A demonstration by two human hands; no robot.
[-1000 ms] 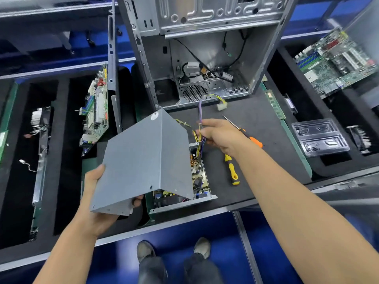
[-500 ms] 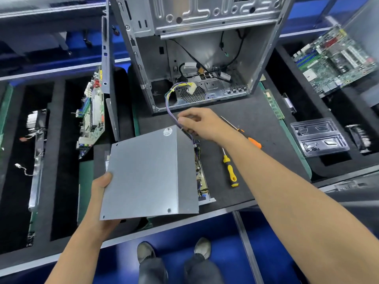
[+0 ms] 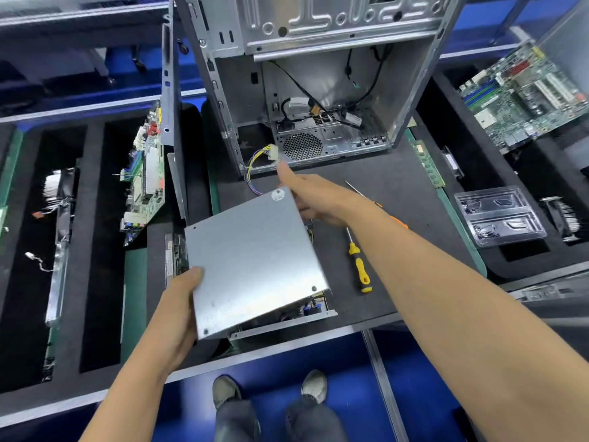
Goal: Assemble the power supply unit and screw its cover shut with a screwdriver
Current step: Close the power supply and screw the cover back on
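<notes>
A grey metal cover (image 3: 255, 260) lies tilted over the power supply base (image 3: 287, 323), whose circuit board shows under its near right edge. My left hand (image 3: 181, 301) grips the cover's near left edge, thumb on top. My right hand (image 3: 312, 196) holds the cover's far right corner, forefinger stretched toward the cable bundle (image 3: 258, 164), which ends in a white connector and arcs away from the unit. A yellow-handled screwdriver (image 3: 358, 263) lies on the mat right of the unit. An orange-handled screwdriver (image 3: 395, 218) is mostly hidden behind my right forearm.
An open computer case (image 3: 318, 90) stands behind the unit. Motherboards lean at the left (image 3: 146, 173) and lie at the far right (image 3: 522, 94). A clear plastic tray (image 3: 497, 215) sits right. A memory stick (image 3: 428, 164) lies along the mat's edge.
The cover has swung down from a raised tilt onto the base. My right hand let go of the cables, which now lie toward the case, and moved to the cover's far corner.
</notes>
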